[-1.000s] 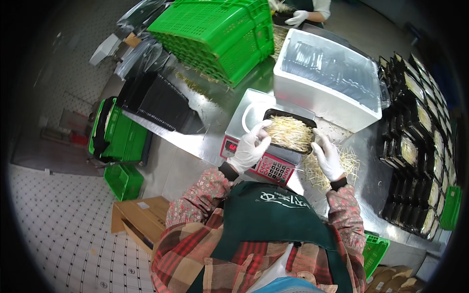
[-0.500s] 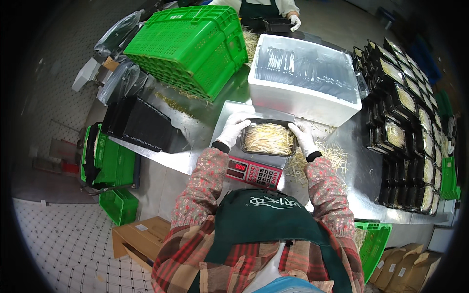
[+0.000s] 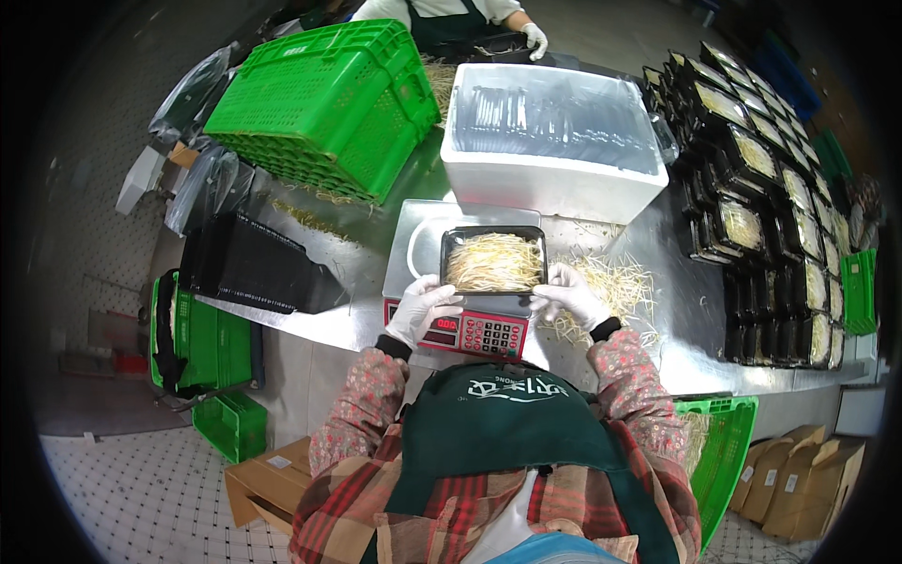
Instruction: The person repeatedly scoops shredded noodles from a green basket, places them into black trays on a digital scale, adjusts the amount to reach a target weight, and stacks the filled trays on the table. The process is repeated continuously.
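Observation:
A black plastic tray [image 3: 446,246] filled with pale bean sprouts [image 3: 495,263] is over the silver plate of a red weighing scale [image 3: 488,331]; I cannot tell whether it rests there. My left hand [image 3: 423,307], in a white glove, is closed at the tray's near left corner, its fingertips against the rim. At the near right corner my right hand [image 3: 573,297], also gloved, grips the rim between thumb and fingers. Loose sprouts [image 3: 615,289] lie scattered on the metal table beside my right hand.
Behind the scale stands a white foam box [image 3: 550,193] of stacked clear lids. Green crates [image 3: 310,103] stand far left, near a stack of black trays [image 3: 246,263]. Filled packs [image 3: 752,230] are piled high at right. Across the table a co-worker's gloved hand [image 3: 535,41] is beside a tray.
My hands have slid from the tray's sides to its near corners, toward me. The tray sits slightly farther right over the scale. The whole view has shifted a little.

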Demonstrator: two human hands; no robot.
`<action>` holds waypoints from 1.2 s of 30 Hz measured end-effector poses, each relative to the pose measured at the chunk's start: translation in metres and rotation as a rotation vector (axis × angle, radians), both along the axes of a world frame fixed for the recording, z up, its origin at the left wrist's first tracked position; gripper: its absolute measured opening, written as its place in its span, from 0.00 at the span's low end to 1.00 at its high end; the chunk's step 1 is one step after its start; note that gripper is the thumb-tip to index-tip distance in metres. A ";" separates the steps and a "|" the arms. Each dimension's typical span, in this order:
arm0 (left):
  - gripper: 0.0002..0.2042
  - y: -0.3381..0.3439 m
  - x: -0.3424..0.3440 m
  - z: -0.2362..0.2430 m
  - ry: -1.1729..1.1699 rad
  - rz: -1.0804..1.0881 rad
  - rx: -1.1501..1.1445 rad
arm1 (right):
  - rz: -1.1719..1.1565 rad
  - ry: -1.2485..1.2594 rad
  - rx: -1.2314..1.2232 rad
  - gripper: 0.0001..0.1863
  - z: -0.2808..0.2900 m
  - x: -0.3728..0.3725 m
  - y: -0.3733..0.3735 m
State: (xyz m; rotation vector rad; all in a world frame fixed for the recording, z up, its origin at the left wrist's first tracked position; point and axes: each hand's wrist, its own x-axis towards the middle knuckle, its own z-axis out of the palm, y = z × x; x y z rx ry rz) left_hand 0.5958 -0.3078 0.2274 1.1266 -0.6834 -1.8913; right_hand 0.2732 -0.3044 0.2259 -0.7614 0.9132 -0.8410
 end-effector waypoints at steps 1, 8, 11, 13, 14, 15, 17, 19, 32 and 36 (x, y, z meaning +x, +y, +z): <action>0.04 0.002 -0.004 -0.003 0.068 0.066 -0.005 | -0.059 -0.105 0.005 0.12 -0.005 0.005 0.002; 0.03 -0.005 -0.043 0.024 0.053 0.154 -0.240 | -0.310 -0.164 -0.129 0.13 0.011 0.002 0.027; 0.06 -0.013 -0.052 0.045 -0.050 0.038 -0.325 | -0.118 0.236 -0.218 0.13 0.049 -0.039 0.031; 0.07 -0.015 -0.063 0.055 -0.018 -0.047 -0.386 | -0.202 0.568 -0.449 0.15 0.069 -0.068 0.030; 0.08 -0.015 -0.082 0.068 -0.029 -0.089 -0.451 | -0.238 0.557 -0.561 0.18 0.087 -0.077 0.033; 0.08 -0.016 -0.098 0.063 -0.056 -0.137 -0.381 | -0.142 0.525 -0.570 0.18 0.094 -0.086 0.034; 0.09 -0.015 -0.131 0.062 -0.093 -0.204 -0.310 | -0.082 0.387 -0.526 0.17 0.098 -0.102 0.037; 0.18 -0.015 -0.166 0.071 0.046 -0.246 -0.377 | -0.358 0.312 -0.474 0.16 0.074 -0.142 0.032; 0.14 -0.028 -0.103 0.062 -0.124 0.058 -0.368 | -1.835 0.276 -0.171 0.07 0.027 -0.417 -0.061; 0.18 -0.024 -0.051 0.067 -0.258 0.243 -0.417 | -1.767 0.182 -0.089 0.14 0.028 -0.417 -0.060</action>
